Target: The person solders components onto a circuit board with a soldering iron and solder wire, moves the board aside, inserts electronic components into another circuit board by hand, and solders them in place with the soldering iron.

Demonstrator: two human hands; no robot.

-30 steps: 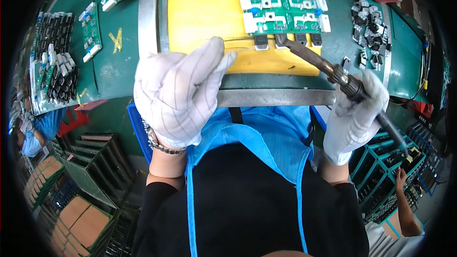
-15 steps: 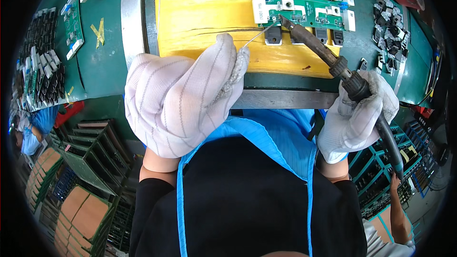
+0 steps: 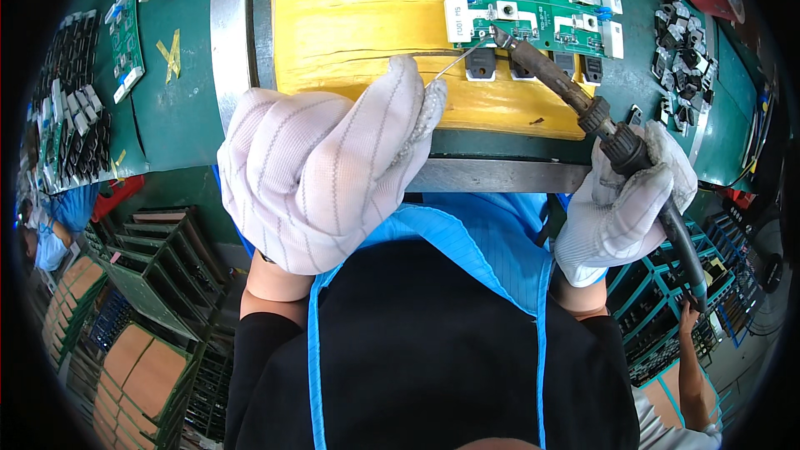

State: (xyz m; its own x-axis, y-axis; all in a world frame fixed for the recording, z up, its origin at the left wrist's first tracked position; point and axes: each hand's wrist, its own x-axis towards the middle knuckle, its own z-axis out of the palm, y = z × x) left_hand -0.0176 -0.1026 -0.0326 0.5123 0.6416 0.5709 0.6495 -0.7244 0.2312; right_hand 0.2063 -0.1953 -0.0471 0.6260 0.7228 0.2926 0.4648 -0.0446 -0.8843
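Note:
My left hand point(image 3: 329, 171), in a white ribbed glove, pinches a thin solder wire point(image 3: 457, 65) between thumb and forefinger. The wire's far end reaches the near left edge of a green circuit board point(image 3: 546, 21). My right hand point(image 3: 629, 208), gloved too, is wrapped round the handle of a soldering iron point(image 3: 557, 75). The iron's tip is at the board's edge, close beside the wire's end; whether the two touch I cannot tell. White block parts stand at the board's ends, and black flat components point(image 3: 481, 64) stick out from under its near edge.
A yellow pad point(image 3: 358, 25) lies beneath the board on the green bench. Loose black components point(image 3: 685, 54) are heaped at the right. More boards point(image 3: 127, 46) and stacked parts point(image 3: 79, 129) lie at the left. Racks point(image 3: 162, 275) stand below the bench; another person's arm point(image 3: 692, 358) shows lower right.
The board and pad sit very slightly lower and further right in the picture. Both hands keep their grips, and the iron's tip and wire stay at the same board edge.

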